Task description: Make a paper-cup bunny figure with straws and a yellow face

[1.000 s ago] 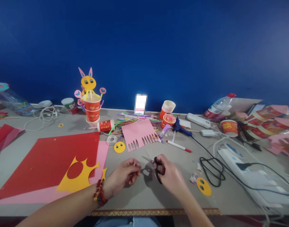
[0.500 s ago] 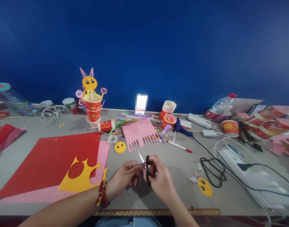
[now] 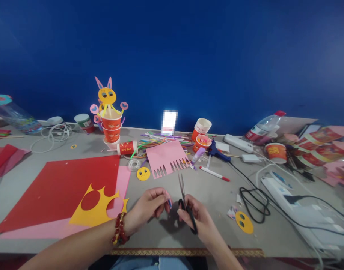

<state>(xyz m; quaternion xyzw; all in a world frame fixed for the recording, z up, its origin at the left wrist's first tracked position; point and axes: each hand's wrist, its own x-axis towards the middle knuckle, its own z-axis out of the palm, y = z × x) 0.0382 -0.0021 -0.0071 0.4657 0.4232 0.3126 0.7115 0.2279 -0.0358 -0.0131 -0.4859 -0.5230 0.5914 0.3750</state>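
My left hand (image 3: 153, 204), with a beaded bracelet (image 3: 119, 229) at its wrist, pinches a small pink and blue paper piece (image 3: 169, 201), shaped like a bunny ear. In my right hand (image 3: 198, 215) is a pair of scissors (image 3: 182, 193) with black handles, its blades pointing away from me and slightly parted. The two hands are apart, above the grey table. Beyond them lies a pink paper sheet (image 3: 168, 157) with a row of pointed cutouts along its near edge. A yellow smiley disc (image 3: 143, 173) is just left of that sheet.
Left lie a red sheet (image 3: 62, 187) and a yellow cut sheet (image 3: 101, 206). A cup figure with bunny ears (image 3: 111, 123) stands behind. To the right are a blue glue gun (image 3: 217, 152), a marker (image 3: 214, 173), a black cable (image 3: 253, 202), a yellow face (image 3: 244, 222) and a power strip (image 3: 296, 210).
My hands have separated. The scissors have swung away from the paper piece to the right and now point more upright. The pink and blue piece now shows in my left fingers.
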